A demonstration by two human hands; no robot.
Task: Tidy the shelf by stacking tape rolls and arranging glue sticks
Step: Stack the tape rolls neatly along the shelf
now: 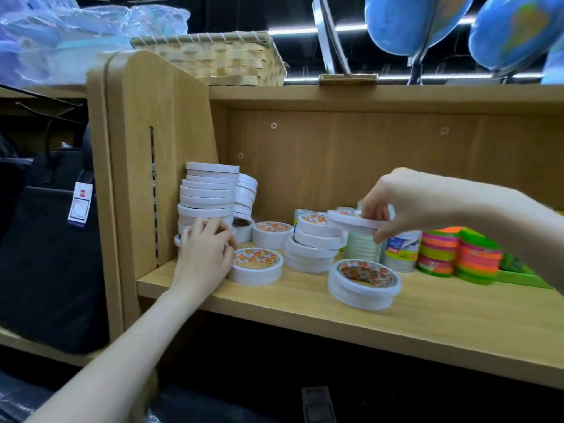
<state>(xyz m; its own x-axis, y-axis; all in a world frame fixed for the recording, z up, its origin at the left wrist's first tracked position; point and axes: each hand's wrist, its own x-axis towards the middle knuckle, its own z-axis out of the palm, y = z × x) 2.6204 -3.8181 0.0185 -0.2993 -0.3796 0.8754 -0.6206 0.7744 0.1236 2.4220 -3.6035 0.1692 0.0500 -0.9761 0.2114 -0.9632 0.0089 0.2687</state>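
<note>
Left hand [205, 249]: fingers curled on a white tape roll at the foot of the tall stack [210, 190].
Right hand [396, 206]: pinches a flat white roll [351, 221], raised above the shelf [396, 319].
Between hands: short white tape stacks [316, 244].
Beyond right hand: neon rolls [457, 254].

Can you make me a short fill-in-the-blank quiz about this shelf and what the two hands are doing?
1. The right hand holds a white tape roll lifted ____ the shelf.
2. The left hand rests at the ____ of the tall stack.
3. The neon rolls sit at the shelf's ____ end.
4. On top of the shelf unit sits a woven ____.

Answers: above; base; right; basket
</note>
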